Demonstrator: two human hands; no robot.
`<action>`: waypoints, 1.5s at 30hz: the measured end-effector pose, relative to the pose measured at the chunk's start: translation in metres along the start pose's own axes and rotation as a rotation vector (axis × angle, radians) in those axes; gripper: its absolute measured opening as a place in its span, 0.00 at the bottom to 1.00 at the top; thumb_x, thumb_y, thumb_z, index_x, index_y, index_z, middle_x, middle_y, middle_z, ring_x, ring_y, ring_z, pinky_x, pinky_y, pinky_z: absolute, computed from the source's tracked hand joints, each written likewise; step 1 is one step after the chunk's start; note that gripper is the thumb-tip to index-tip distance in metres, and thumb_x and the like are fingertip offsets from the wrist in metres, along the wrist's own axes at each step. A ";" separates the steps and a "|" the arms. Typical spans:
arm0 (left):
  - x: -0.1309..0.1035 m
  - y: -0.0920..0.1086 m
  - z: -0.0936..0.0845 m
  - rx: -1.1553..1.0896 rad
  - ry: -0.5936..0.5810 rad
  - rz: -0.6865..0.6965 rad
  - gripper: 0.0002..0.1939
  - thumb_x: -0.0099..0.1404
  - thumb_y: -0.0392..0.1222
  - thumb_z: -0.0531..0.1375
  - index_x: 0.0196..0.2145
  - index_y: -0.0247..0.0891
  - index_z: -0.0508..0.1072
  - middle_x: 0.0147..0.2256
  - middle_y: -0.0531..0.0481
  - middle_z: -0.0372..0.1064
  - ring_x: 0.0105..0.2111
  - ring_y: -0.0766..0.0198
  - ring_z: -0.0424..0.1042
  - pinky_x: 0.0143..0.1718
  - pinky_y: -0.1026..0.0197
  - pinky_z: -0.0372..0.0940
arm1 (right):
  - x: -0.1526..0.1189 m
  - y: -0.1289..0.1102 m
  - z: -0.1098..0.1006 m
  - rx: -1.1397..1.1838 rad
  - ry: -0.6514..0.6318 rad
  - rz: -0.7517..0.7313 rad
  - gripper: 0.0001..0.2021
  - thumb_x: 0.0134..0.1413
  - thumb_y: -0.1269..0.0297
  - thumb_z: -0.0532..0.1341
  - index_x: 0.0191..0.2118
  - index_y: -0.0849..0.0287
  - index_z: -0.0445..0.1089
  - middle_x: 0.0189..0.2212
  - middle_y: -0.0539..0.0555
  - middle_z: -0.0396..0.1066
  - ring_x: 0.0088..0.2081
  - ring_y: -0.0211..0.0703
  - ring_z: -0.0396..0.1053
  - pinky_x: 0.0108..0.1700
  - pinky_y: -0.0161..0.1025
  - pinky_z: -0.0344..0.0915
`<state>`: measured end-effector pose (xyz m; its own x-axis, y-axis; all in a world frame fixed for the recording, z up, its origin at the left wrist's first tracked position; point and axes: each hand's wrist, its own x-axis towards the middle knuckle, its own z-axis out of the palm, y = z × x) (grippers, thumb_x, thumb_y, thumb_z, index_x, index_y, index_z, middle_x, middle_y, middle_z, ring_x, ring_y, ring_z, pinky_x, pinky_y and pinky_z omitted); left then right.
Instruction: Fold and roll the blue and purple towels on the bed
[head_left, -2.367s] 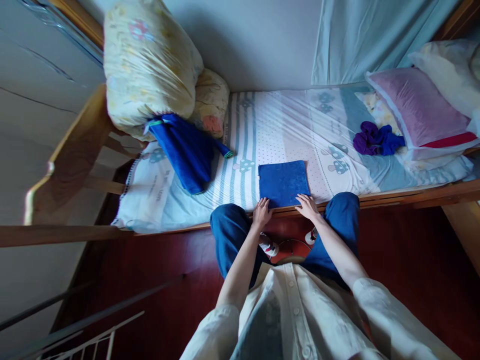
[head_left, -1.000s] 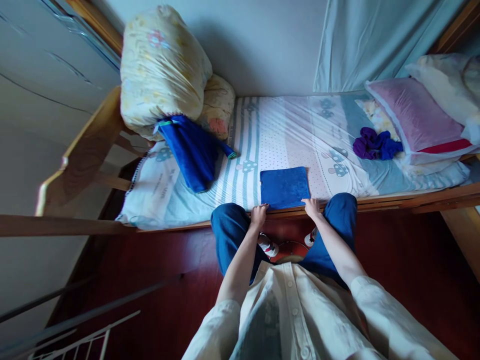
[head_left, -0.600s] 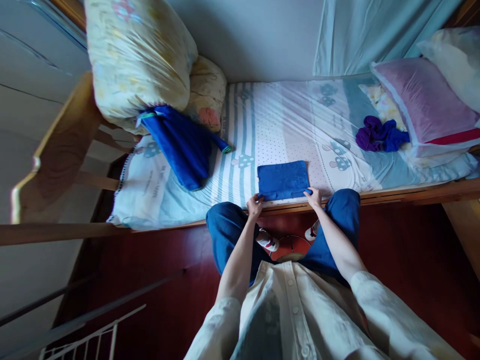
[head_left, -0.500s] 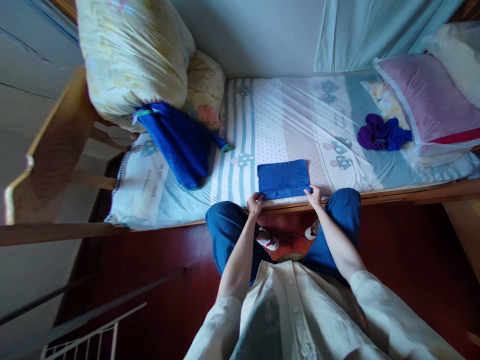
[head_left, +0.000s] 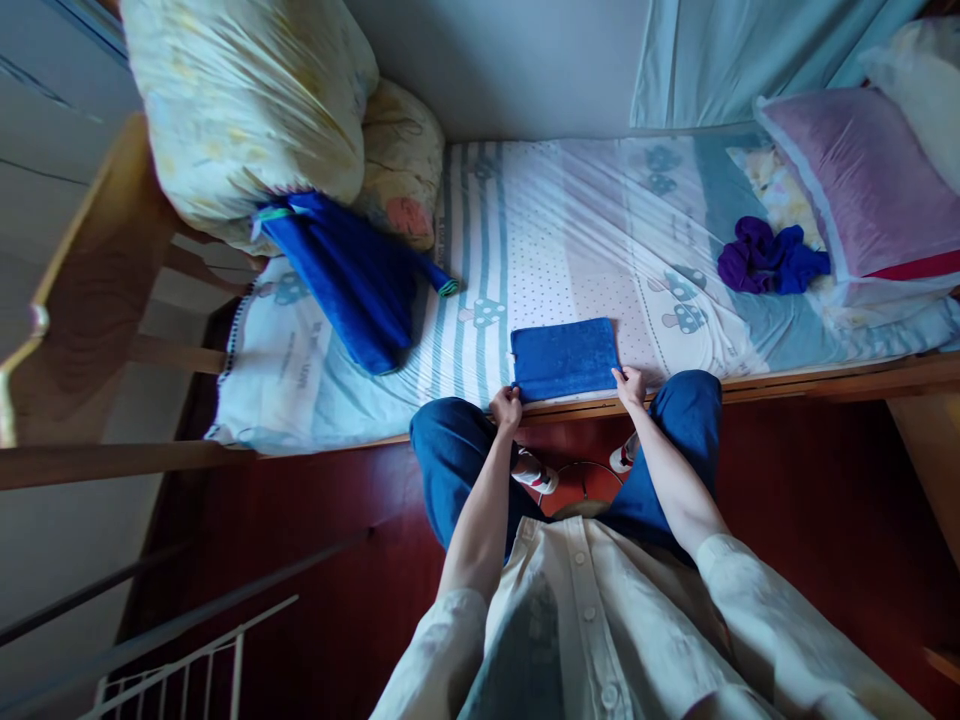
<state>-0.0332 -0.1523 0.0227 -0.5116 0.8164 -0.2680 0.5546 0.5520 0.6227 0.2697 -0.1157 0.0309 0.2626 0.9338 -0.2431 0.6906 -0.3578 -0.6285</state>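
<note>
A blue cloth (head_left: 564, 358) lies flat as a rectangle on the bed's near edge, in front of my knees. My left hand (head_left: 506, 407) pinches its near left corner. On the other side, my right hand (head_left: 628, 385) is closed on the near right corner. A larger blue cloth (head_left: 352, 285) with green edging lies loosely to the left, partly under a big yellow bundle. Crumpled purple and blue cloths (head_left: 772, 258) rest at the right, beside the pillow.
The bed (head_left: 577, 210) has a patterned sheet and a wooden front rail. Yellow bundle (head_left: 255, 110) and wooden bed end (head_left: 97, 300) stand left; pink pillow (head_left: 862, 185) lies right. A white metal rack (head_left: 187, 665) is at lower left.
The raised fold along the blue cloth's near edge now lies flat. Both hands stay at the near corners, and the view has shifted slightly.
</note>
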 end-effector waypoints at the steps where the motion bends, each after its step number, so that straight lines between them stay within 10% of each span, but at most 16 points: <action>1: -0.001 0.001 -0.001 0.007 0.000 0.000 0.13 0.67 0.43 0.56 0.39 0.34 0.79 0.36 0.40 0.80 0.40 0.52 0.77 0.43 0.56 0.68 | -0.001 -0.001 0.000 -0.008 -0.001 0.010 0.20 0.65 0.49 0.56 0.33 0.60 0.76 0.32 0.57 0.77 0.32 0.45 0.67 0.35 0.36 0.59; 32: -0.008 0.009 -0.007 0.072 -0.028 0.031 0.14 0.69 0.43 0.55 0.41 0.35 0.78 0.39 0.39 0.80 0.42 0.52 0.77 0.48 0.56 0.68 | -0.005 -0.009 -0.002 0.018 -0.006 0.120 0.15 0.65 0.55 0.60 0.43 0.60 0.78 0.39 0.60 0.80 0.39 0.49 0.72 0.39 0.37 0.61; 40: -0.019 0.010 -0.012 0.204 -0.023 0.436 0.20 0.71 0.40 0.53 0.57 0.36 0.71 0.57 0.35 0.71 0.60 0.50 0.68 0.62 0.48 0.63 | -0.015 -0.007 -0.009 0.017 0.154 -0.212 0.15 0.68 0.61 0.54 0.48 0.60 0.77 0.48 0.64 0.78 0.52 0.53 0.71 0.58 0.45 0.64; 45: -0.034 0.010 -0.003 0.313 -0.198 0.697 0.24 0.72 0.41 0.53 0.63 0.34 0.68 0.65 0.34 0.64 0.69 0.48 0.58 0.69 0.42 0.54 | -0.031 -0.013 -0.009 -0.117 -0.045 -0.546 0.16 0.69 0.61 0.56 0.52 0.58 0.77 0.53 0.61 0.77 0.57 0.51 0.70 0.63 0.47 0.62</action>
<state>-0.0124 -0.1751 0.0405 0.1316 0.9907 -0.0360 0.8784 -0.0997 0.4675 0.2585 -0.1395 0.0532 -0.1815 0.9814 0.0622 0.7893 0.1831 -0.5860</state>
